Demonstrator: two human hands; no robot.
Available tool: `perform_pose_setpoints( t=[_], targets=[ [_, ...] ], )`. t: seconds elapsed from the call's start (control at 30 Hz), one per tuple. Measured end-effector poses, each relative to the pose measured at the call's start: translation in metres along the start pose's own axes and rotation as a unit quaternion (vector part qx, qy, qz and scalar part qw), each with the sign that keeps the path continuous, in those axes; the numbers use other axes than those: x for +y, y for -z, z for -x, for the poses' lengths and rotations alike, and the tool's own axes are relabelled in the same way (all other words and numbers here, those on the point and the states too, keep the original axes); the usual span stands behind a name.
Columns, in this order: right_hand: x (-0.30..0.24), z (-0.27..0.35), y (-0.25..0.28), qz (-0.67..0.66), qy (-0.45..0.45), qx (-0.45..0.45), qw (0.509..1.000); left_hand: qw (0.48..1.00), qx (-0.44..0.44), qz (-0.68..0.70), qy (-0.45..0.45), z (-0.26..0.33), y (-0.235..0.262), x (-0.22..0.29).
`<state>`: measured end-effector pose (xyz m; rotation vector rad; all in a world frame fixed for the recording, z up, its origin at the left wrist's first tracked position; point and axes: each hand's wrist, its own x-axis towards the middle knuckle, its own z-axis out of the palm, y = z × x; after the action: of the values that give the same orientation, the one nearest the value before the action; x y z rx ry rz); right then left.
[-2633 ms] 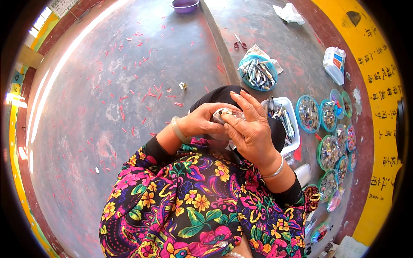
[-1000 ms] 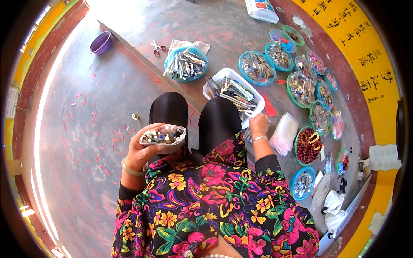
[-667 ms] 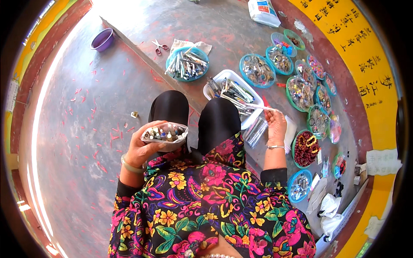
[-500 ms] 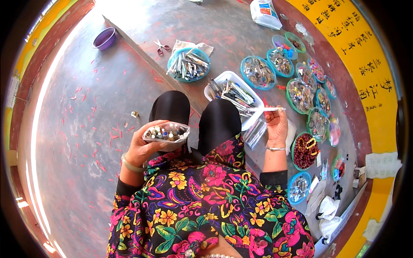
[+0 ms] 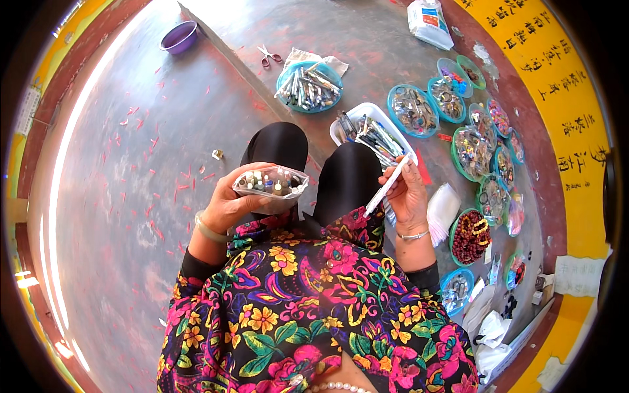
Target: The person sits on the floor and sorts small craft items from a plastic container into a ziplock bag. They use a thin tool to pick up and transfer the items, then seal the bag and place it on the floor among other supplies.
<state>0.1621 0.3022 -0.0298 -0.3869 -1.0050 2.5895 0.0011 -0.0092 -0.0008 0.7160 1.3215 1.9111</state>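
Note:
My left hand (image 5: 226, 204) is wrapped round a clear plastic bag (image 5: 272, 185) above my left knee. The bag is packed with small things whose round ends show white, brown and blue; their kind cannot be made out. Above and beside my right knee, my right hand (image 5: 410, 196) pinches a long, slim white stick-like thing (image 5: 386, 188), slanting down toward my lap. It may be a pen, but its kind is unclear. Just beyond that hand stands a white tub (image 5: 368, 109) of pens (image 5: 380, 136). A red flat piece (image 5: 424, 169) shows behind the right hand.
A turquoise basket (image 5: 280, 95) of pens sits ahead, near scissors (image 5: 267, 56) and a purple basin (image 5: 179, 38). Several round baskets of small goods, one with dark red beads (image 5: 468, 239), line the right. A white plastic stack (image 5: 443, 208) lies beside my right hand. Red scraps litter the floor.
The slim white thing in my right hand has swung from level to a steep slant, and that hand has come closer to my knee. My left hand still holds the bag.

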Motion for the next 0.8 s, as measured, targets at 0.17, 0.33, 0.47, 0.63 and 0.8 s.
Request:
perform_pose_setpoints(
  t=[0.17, 0.33, 0.47, 0.63, 0.8],
  targets=[
    [0.013, 0.022, -0.026, 0.075, -0.092, -0.022, 0.993, 1.0, 0.008, 0.013, -0.006, 0.002, -0.001, -0.002],
    [0.028, 0.049, -0.028, 0.159, -0.204, -0.149, 0.954, 1.0, -0.002, -0.01, 0.011, 0.0, -0.001, 0.006],
    [0.026, 0.055, -0.033, 0.175, -0.198, -0.157, 0.952, 1.0, -0.002, -0.002, 0.022, 0.002, 0.004, 0.005],
    [-0.004, 0.037, -0.059, 0.381, -0.042, -0.164, 0.909, 0.999, -0.018, 0.032, 0.017, 0.004, 0.004, 0.003],
    [-0.027, 0.022, -0.109, 0.451, 0.057, -0.166, 0.875, 0.999, -0.026, 0.034, 0.009, 0.003, 0.004, 0.005]
  ],
)
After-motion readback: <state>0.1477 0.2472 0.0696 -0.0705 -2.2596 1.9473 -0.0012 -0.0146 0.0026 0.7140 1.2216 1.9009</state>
